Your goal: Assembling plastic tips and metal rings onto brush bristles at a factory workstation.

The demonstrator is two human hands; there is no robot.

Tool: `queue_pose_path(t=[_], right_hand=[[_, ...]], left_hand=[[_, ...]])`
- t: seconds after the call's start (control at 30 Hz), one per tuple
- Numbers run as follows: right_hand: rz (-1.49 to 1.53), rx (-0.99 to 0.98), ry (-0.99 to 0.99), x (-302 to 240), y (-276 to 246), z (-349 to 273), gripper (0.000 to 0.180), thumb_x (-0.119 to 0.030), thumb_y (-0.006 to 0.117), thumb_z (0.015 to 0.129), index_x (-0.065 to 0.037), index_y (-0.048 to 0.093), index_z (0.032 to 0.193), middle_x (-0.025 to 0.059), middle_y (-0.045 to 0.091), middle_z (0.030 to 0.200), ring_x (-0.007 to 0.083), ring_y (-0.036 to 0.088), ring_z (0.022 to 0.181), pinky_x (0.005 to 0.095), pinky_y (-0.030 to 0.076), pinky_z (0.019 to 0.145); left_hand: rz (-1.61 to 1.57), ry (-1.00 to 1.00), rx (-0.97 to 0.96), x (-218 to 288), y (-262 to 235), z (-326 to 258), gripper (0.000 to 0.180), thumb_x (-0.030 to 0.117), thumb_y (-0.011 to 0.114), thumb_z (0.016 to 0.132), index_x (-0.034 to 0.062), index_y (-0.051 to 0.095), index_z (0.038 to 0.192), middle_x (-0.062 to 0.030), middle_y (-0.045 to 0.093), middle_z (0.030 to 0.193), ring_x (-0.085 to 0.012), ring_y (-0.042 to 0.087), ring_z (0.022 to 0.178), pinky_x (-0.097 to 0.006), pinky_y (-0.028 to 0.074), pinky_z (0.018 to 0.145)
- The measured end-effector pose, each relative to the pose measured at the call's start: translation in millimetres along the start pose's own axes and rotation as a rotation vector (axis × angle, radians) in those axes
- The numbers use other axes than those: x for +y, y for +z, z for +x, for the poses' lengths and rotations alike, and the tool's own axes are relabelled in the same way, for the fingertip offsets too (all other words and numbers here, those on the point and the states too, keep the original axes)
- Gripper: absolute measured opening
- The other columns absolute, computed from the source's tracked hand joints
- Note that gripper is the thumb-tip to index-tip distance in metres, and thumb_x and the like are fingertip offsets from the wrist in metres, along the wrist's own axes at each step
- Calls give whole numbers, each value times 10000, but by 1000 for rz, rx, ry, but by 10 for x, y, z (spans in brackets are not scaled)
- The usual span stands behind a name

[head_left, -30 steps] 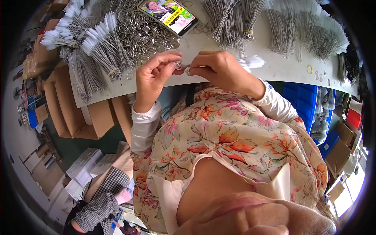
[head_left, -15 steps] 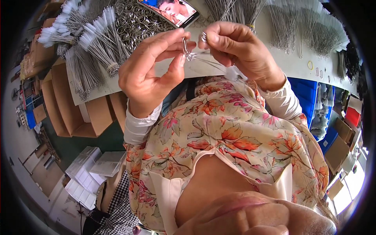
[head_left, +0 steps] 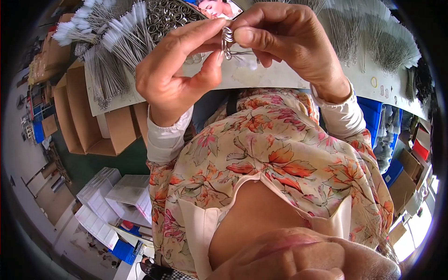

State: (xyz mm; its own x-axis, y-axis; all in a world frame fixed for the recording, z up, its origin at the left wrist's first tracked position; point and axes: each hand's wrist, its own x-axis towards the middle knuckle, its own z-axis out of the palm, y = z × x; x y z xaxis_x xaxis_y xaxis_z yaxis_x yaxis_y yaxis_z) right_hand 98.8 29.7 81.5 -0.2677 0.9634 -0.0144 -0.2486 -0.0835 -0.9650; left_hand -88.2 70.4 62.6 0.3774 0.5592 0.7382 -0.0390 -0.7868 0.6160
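Observation:
My left hand pinches a metal split ring upright between thumb and fingertips, above the table's near edge. From the ring's lower part, thin wire stems of brushes run off to the right, with a blurred white tip below my right hand. My right hand is closed, thumb against forefinger, on a small stack of metal wire loops. These loops meet the top of the ring, overlapping it. Whether they are threaded on it I cannot tell. The right palm's contents are hidden.
Bundles of white-tipped wire brushes and a heap of metal rings lie left on the table. A phone lies behind my hands. More brushes lie right. Cardboard boxes and blue bins stand below table level.
My right hand has moved left and up, bringing the wire loops from apart to against the ring. My left hand still pinches the ring. The view has shifted slightly.

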Motion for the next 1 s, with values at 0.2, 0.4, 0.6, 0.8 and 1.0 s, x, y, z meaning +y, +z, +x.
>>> queue_pose_path(t=[0.2,0.4,0.6,0.8,1.0], right_hand=[[131,9,16,135,-8,-24,140,-99,632,861,17,634,940,33,635,759,50,534,582,185,426,495],[-39,-27,-88,89,-22,-2,150,-104,635,860,15,631,951,25,624,785,45,535,583,185,431,502],[-463,24,-93,-211,38,-61,151,-91,634,857,11,630,969,21,626,800,42,531,600,182,433,510],[149,-91,-76,176,-32,-32,141,-93,624,865,6,629,965,12,607,773,31,503,590,178,401,499],[75,13,-131,222,43,-72,113,-92,580,897,0,581,962,-4,566,728,28,476,580,177,373,495]], left_hand=[[27,-7,-9,-17,21,40,309,-94,637,706,-53,642,1012,-149,663,965,-185,677,790,-248,565,685],[-36,-27,25,-61,26,4,308,-110,631,706,-73,635,1012,-155,661,970,-180,672,800,-248,567,691],[-27,-59,-18,-23,-4,66,300,-133,622,704,-85,635,1000,-158,660,964,-182,669,801,-249,573,680],[-75,-119,0,64,42,64,297,-134,605,724,-92,625,1017,-158,658,969,-183,665,819,-253,566,705],[-139,-332,-1,160,48,62,315,-111,551,774,-140,565,1088,-212,644,986,-224,645,904,-285,507,824]])
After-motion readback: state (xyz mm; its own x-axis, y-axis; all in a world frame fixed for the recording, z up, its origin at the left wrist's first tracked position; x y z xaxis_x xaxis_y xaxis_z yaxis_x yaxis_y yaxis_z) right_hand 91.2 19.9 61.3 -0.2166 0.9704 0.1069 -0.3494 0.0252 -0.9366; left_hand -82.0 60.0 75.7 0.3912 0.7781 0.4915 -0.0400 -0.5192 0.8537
